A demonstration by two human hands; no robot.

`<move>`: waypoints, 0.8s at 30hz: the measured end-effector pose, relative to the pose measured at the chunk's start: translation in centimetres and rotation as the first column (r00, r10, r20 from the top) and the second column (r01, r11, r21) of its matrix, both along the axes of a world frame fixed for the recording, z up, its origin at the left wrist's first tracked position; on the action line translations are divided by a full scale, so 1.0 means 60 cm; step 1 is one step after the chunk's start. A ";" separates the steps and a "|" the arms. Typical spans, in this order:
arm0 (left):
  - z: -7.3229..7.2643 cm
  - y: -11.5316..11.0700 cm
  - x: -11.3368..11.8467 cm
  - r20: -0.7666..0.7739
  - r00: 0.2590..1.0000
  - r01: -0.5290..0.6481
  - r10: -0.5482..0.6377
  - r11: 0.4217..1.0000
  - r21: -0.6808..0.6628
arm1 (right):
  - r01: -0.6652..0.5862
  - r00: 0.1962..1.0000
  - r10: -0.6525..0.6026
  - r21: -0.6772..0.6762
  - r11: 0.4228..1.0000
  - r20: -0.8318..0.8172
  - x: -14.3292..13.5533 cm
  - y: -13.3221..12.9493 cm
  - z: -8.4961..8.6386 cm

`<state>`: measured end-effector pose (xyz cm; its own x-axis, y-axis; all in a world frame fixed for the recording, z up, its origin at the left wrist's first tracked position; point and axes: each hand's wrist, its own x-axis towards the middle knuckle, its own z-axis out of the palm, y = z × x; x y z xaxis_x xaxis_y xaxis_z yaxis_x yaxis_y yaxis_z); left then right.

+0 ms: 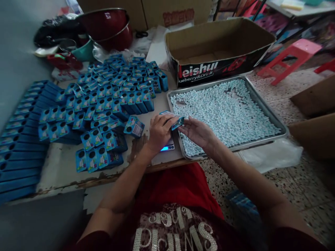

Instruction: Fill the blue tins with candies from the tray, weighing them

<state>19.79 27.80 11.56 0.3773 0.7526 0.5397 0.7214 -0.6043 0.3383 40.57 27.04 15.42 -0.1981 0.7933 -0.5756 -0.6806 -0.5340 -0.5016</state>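
Observation:
My left hand (159, 131) is wrapped round a small blue box (178, 122), held tilted on its side over a small digital scale (169, 147) with a lit blue display. My right hand (199, 134) lies palm up at the box's right end, fingers stretched out; whether they touch the box I cannot tell. Beneath and beyond that hand is a metal tray (284, 129) spread with many pale blue and white pellets (222, 111). To the left of my left hand, one blue box (134, 127) lies apart from the many others.
Many blue boxes (104, 101) crowd the table's left half, with a stacked row (23, 139) at the far left. Behind the tray stands an open carton (222, 57). Red bowls (107, 28) sit at the back left. A pink stool (290, 59) stands on the floor at right.

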 end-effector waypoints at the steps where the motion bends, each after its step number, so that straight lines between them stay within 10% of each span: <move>1: 0.000 -0.001 -0.001 0.018 1.000 -0.018 0.018 1.000 -0.016 | -0.008 1.000 0.008 -0.005 1.000 0.003 0.000 0.002 -0.001; 24: 0.009 -0.004 0.009 0.270 0.961 -0.024 0.063 0.989 -0.144 | -0.120 0.957 0.078 0.138 0.983 0.278 0.031 0.027 -0.020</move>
<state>20.34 27.56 12.10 0.1953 0.8396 0.5069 0.6145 -0.5076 0.6039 42.44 28.68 14.23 -0.1340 0.8598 -0.4928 -0.4559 -0.4950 -0.7397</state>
